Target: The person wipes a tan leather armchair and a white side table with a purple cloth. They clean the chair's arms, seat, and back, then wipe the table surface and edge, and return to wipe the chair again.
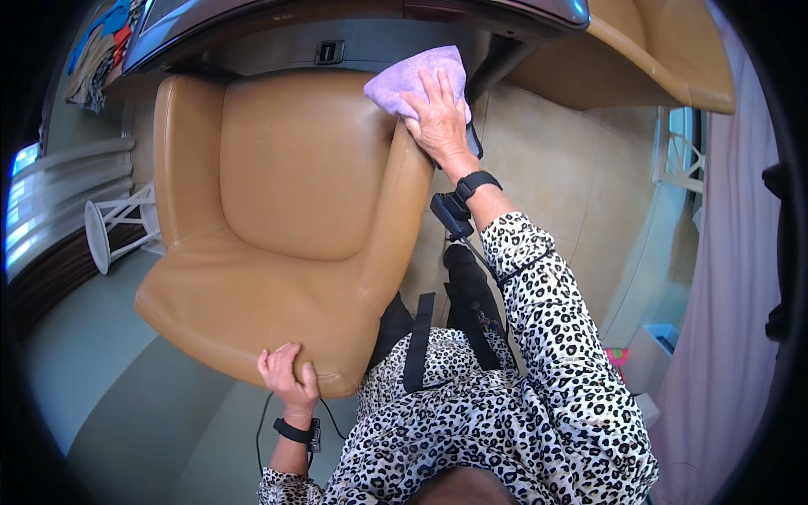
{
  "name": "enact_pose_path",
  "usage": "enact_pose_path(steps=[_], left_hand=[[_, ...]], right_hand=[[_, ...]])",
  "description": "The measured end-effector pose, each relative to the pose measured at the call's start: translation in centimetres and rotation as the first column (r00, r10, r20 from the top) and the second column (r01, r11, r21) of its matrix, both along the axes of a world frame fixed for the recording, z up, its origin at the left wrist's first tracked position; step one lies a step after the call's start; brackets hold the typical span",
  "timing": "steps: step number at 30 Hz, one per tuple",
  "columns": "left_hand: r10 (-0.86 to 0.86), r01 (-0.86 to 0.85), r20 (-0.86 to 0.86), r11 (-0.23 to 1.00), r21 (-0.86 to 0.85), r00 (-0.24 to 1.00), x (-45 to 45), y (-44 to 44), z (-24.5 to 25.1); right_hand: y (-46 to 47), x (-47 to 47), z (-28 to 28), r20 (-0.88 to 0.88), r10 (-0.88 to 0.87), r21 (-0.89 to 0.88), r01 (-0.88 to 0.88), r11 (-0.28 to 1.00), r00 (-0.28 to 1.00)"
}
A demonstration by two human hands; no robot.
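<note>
A tan leather armchair (303, 170) stands before me, its backrest (252, 309) nearest my body and its seat farther off. My right hand (437, 123) presses a folded purple cloth (404, 79) onto the front end of the chair's right armrest (404, 202), fingers spread over the fabric. Part of the cloth hangs past the armrest's outer side. At the backrest's top edge, my left hand (290, 375) grips the leather, fingers lying over the front face. Black straps with small devices are on both wrists.
A dark, glossy table (353, 12) overhangs the seat's far side. Another tan chair (618, 57) is at the upper right. A white stool (120, 227) lies left of the armchair. Clothes (101, 57) are heaped at upper left. A pale curtain (713, 284) hangs on the right.
</note>
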State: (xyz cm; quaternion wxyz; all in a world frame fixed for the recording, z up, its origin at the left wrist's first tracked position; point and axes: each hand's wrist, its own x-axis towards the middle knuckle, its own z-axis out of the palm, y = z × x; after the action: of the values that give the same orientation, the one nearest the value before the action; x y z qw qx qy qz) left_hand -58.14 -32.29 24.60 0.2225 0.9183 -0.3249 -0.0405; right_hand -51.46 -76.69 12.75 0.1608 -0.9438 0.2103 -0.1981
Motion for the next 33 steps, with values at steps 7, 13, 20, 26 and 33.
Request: enact_pose_path(steps=[7, 13, 20, 26, 33], left_hand=[[-0.043, 0.054, 0.065, 0.982, -0.182, 0.997, -1.2, 2.0, -5.9], [0.013, -0.005, 0.039, 0.977, -0.215, 0.999, -1.4, 1.7, -6.8], [0.040, -0.021, 0.057, 0.955, -0.297, 0.998, -1.5, 0.5, -6.0], [0.016, -0.008, 0.024, 0.951, -0.308, 1.000, -1.3, -1.8, -4.3], [0.059, -0.060, -0.013, 0.940, -0.336, 0.998, -2.9, -3.0, -3.6]], right_hand=[[-4.6, -2.2, 0.0, -0.073, -0.121, -0.262, 0.098, 0.960, 0.990], [-3.1, -2.1, 0.5, -0.172, -0.018, -0.424, -0.057, 0.904, 0.985], [11.8, -2.4, -3.1, -0.853, 0.334, 0.032, -0.597, 0.801, 0.402], [19.1, -4.7, -3.4, -0.710, 0.681, 0.602, -0.345, 0.720, 0.182], [8.6, -2.9, -4.8, -0.913, 0.405, 0.388, -0.392, 0.834, -0.040]])
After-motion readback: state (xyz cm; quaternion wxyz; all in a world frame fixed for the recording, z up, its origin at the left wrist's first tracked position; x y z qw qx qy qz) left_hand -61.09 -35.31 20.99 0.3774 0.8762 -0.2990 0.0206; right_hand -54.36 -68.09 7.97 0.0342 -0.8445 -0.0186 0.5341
